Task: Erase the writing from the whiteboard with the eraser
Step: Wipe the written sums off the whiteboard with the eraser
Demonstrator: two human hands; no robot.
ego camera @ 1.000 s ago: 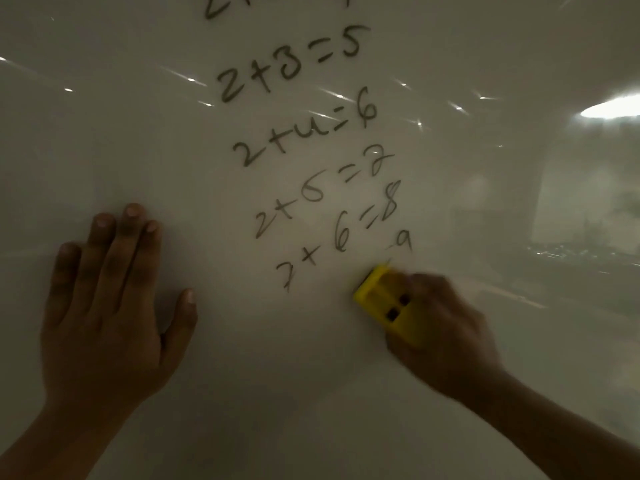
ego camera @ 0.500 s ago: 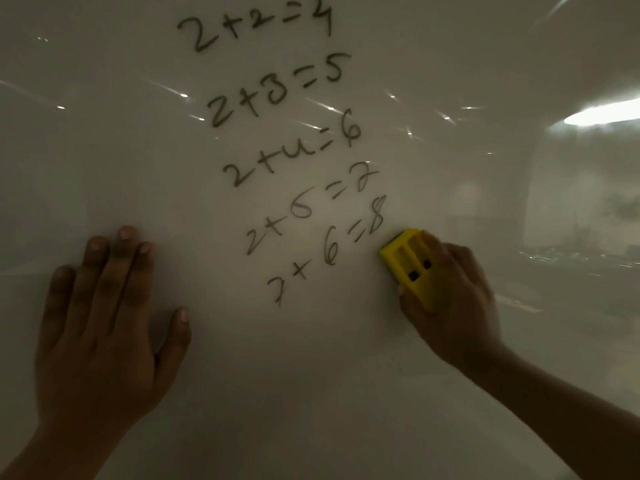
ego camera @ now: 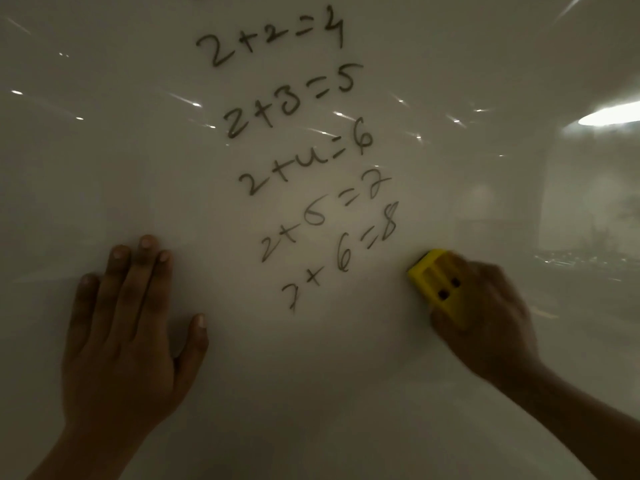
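Note:
A glossy whiteboard fills the view. Several handwritten sums run down its middle, from "2+2=4" at the top to "2+6=8" at the bottom. My right hand holds a yellow eraser flat against the board, just right of and below the "8". My left hand rests flat on the board at the lower left, fingers spread, holding nothing.
A bright lamp reflection glares at the right edge, and small light streaks cross the board. Dim room reflections show on the right side.
The "9" beside the lowest line is gone. My right hand swept the eraser up over it, then slightly back down and right. The view tilted upward, showing more of the upper sums.

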